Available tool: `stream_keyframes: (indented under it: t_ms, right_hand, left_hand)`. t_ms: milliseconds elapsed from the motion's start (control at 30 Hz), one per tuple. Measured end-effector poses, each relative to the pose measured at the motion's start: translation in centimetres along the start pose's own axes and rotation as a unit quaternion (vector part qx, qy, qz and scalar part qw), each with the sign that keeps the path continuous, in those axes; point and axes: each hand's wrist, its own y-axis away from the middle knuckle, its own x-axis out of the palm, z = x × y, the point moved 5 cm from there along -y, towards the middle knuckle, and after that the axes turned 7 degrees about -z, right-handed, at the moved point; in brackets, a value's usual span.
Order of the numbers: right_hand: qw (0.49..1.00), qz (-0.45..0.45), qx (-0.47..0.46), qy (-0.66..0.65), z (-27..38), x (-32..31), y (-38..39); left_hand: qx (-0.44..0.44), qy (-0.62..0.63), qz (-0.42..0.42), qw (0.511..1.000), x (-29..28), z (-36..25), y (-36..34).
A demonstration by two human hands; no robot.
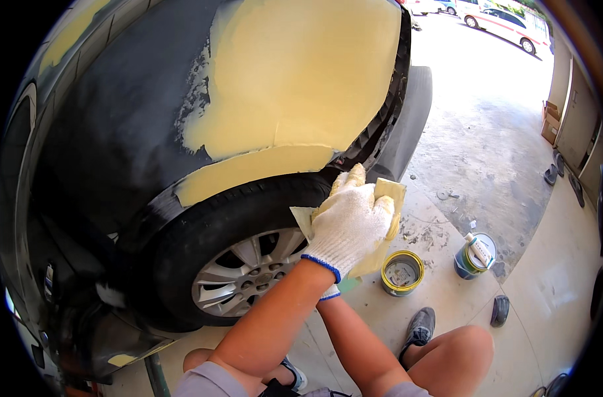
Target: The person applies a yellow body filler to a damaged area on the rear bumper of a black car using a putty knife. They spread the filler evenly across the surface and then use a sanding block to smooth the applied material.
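My left hand [350,221], in a white knit glove stained with yellow putty, is closed by the front edge of the wheel arch. A thin pale putty spreader [302,219] pokes out past its wheel side. Behind it, my right hand [329,292] is mostly hidden, with its blue-edged cuff showing. A flat putty-smeared board [366,262] shows beyond the two hands, with stained glove fingers around its edge. Smooth yellow putty [301,73] covers much of the dark car fender [116,119], and a strip of it follows the arch above the tyre [176,264].
An open tin [402,273] with a yellow rim stands on the tiled floor near my hands. Right of it is another can [475,255] with a white tube on top. My shoe [420,327] is close to the open tin. Shoes and a cardboard box [550,122] lie along the right wall.
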Motion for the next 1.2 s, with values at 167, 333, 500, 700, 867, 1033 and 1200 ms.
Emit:
stream_keyframes:
  t_ms: [167, 333, 500, 700, 867, 1033, 1200]
  right_hand:
    - [0.999, 0.015, -0.013, -0.028, 0.6, -0.8, -1.7]
    - [0.980, -0.116, -0.030, -0.160, 0.2, -0.1, -6.5]
    - [0.974, -0.158, -0.024, -0.160, -0.1, 1.8, -8.1]
    - [0.979, -0.147, -0.029, -0.139, -0.3, 2.1, -6.8]
    - [0.983, -0.132, -0.008, -0.125, -0.9, 0.8, -8.9]
    - [0.986, -0.112, -0.008, -0.121, -1.2, 2.2, -6.8]
    - [0.982, -0.151, -0.010, -0.111, -1.3, 0.2, -9.3]
  left_hand:
    - [0.002, 0.108, 0.024, 0.994, 1.4, -2.6, 1.8]
    - [0.084, 0.130, -0.058, 0.986, 2.1, -5.1, 2.6]
    - [0.022, 0.199, -0.004, 0.980, 2.5, -4.6, 2.6]
    - [-0.011, 0.204, 0.061, 0.977, 2.2, -3.9, 2.5]
    - [-0.034, 0.218, 0.106, 0.970, 2.0, -3.7, 2.3]
    - [-0.001, 0.199, 0.080, 0.977, 2.1, -3.4, 2.7]
    - [-0.015, 0.203, 0.094, 0.974, 2.1, -3.5, 2.4]
